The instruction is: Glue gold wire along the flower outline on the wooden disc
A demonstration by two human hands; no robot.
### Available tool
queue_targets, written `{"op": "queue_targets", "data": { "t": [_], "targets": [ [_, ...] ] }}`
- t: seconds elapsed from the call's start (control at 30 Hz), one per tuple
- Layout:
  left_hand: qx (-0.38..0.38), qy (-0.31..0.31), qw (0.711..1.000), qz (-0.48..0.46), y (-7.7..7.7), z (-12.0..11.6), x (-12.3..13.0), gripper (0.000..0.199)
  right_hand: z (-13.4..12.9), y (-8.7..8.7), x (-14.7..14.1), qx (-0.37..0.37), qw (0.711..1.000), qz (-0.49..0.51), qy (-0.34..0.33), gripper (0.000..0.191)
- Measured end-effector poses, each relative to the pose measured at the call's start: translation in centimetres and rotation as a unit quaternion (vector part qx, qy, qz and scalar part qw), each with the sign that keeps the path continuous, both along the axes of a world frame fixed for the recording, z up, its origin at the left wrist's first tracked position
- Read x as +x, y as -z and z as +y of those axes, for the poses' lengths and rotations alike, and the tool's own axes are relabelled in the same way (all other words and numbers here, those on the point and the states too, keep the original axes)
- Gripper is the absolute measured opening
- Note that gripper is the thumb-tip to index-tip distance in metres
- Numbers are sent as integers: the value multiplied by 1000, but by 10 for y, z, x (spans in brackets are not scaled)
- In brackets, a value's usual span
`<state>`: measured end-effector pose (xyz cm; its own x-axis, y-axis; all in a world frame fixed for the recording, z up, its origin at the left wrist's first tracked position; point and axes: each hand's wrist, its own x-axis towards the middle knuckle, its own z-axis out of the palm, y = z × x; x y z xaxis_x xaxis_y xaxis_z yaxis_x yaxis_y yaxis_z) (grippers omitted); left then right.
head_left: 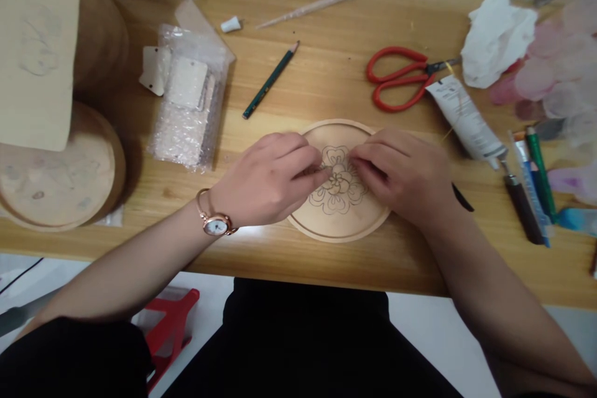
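A round wooden plate (321, 227) with a raised rim lies near the table's front edge. Its face carries a flower drawing (336, 183) in dark lines. My left hand (280, 177), with a watch (217, 224) at the wrist, is over the plate's left side, thumb and fingertips pinched together above the petals. From the other side my right hand (405, 171) reaches over the rim, its fingers curled and pressed together by the drawing's upper right. Whatever is between the fingertips of either hand is too small or hidden to make out.
Beyond the plate lie a pencil (270, 81), red-handled scissors (401, 78) and a white tube (466, 118). Bubble-wrapped pieces (186, 99) are at left, near another round wooden plate (60, 168). Brushes (541, 174), crumpled tissue (497, 37) and several small paint pots (536, 78) stand at right.
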<state>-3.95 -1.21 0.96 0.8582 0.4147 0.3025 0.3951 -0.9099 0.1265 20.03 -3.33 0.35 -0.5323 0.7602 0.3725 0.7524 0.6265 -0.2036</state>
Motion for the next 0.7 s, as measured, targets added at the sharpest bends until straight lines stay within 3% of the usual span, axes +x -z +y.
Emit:
{"op": "queue_targets", "data": {
  "t": [0.2, 0.47, 0.7],
  "targets": [
    [3, 5, 1000, -22, 1, 0, 1, 22, 0, -1, 1, -23, 999, -24, 9, 21],
    [7, 11, 1000, -24, -1, -1, 3, 22, 0, -2, 0, 13, 1000, -19, -4, 18],
    [2, 8, 999, -35, 0, -1, 4, 22, -1, -4, -1, -16, 1000, -18, 6, 20]
  ]
}}
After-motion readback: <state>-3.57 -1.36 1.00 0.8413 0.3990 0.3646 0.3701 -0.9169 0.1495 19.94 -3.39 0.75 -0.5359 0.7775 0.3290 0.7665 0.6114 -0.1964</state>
